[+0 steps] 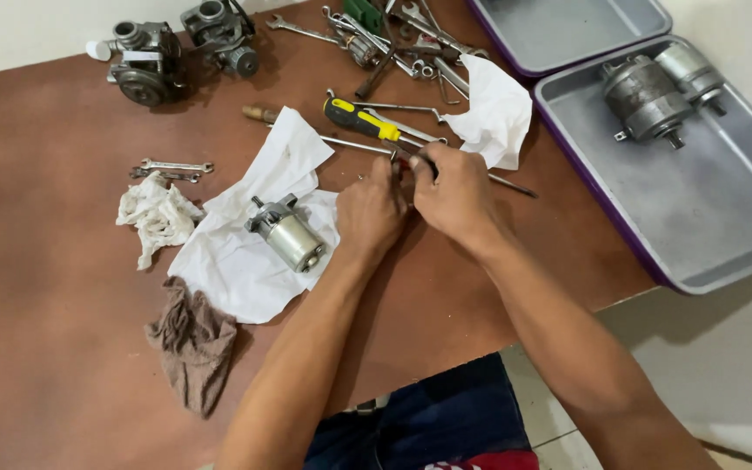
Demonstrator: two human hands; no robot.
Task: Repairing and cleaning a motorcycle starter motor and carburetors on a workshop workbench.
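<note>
While my left hand (369, 211) and right hand (456, 193) pinch closed together on a small metal part (399, 165), mostly hidden between my fingertips over the brown board (71, 365), a slip could drop it among the scattered steel wrenches (411, 43). Nearby items: the grey cylindrical starter motor (289, 235) on white paper (245, 261), which my left wrist could nudge; the yellow-and-black-handled screwdriver (360, 120) just beyond my knuckles, liable to roll.

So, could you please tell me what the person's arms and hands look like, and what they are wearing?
Both forearms are bare, with no sleeves in view. The left hand and right hand wear no gloves, and no rings, watch or bracelets show. Dark blue trousers are visible below.
</note>
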